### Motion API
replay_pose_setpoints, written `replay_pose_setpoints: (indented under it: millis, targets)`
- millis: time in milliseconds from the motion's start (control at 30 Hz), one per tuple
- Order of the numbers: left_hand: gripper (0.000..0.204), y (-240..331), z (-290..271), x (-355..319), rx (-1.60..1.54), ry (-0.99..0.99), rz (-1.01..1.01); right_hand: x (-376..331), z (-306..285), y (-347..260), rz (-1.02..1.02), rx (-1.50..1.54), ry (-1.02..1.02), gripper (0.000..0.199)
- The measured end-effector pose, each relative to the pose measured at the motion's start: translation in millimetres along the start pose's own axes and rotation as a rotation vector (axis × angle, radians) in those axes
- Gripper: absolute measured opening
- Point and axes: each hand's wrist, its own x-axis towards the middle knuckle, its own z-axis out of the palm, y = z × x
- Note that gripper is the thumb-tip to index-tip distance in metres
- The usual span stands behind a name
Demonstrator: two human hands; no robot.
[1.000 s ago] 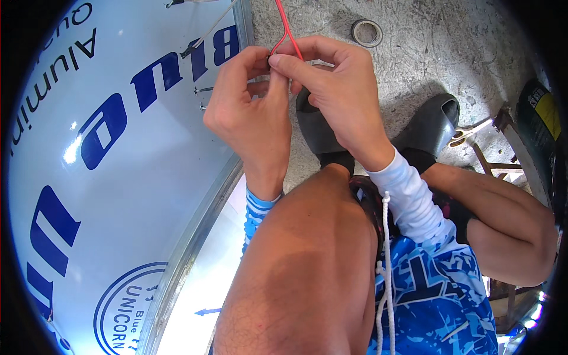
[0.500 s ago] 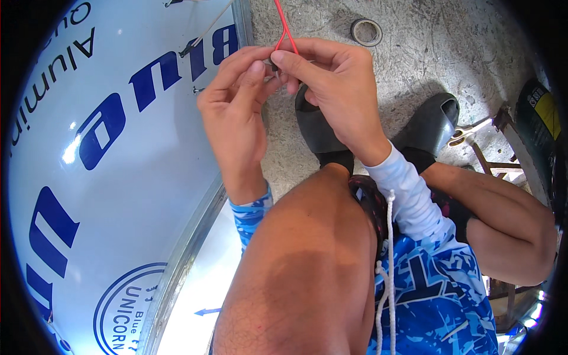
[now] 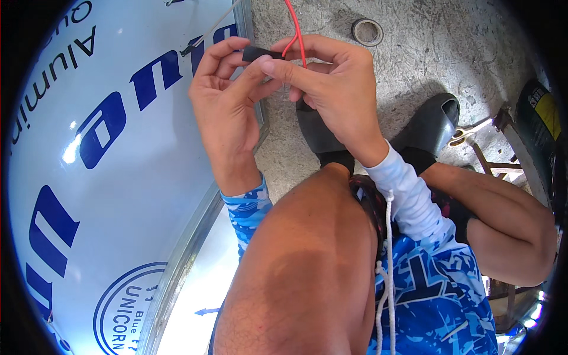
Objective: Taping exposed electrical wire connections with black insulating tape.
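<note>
My left hand [image 3: 228, 106] and my right hand [image 3: 334, 89] meet at the top centre. A short black sleeve-like piece [image 3: 264, 54], perhaps tape-wrapped, lies between their fingertips. Two red wires [image 3: 297, 29] come down from the top edge to it and to my right fingers. My right thumb and fingers are closed round the wires and the near end of the black piece. My left fingers are curled, with thumb and fingertips against its other side. A small clear thing [image 3: 284, 92] shows below the fingers, too little to name.
A large white panel [image 3: 160, 154] with blue lettering and a metal edge fills the left. On the concrete floor [image 3: 414, 41] lie a roll of tape [image 3: 367, 32] and scissors [image 3: 467, 133]. My black shoes [image 3: 435, 121] and bare knee [image 3: 296, 254] are below my hands.
The black piece now shows between my fingertips. My left hand has shifted slightly left and its fingers have spread somewhat. The red wires lean further right.
</note>
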Motion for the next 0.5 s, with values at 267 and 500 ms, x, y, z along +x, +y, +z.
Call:
replay_pose_setpoints:
  millis: [267,500]
  targets:
    - [0.032,-1.7,0.9,-14.4,-0.058,0.102,-0.014,-1.2,1.8,-2.2,0.035,-0.091,0.01,0.023]
    - [0.034,-0.2,1.5,-17.0,-0.054,0.123,0.031,-3.3,1.9,-6.0,-0.02,-0.194,-0.003,0.026]
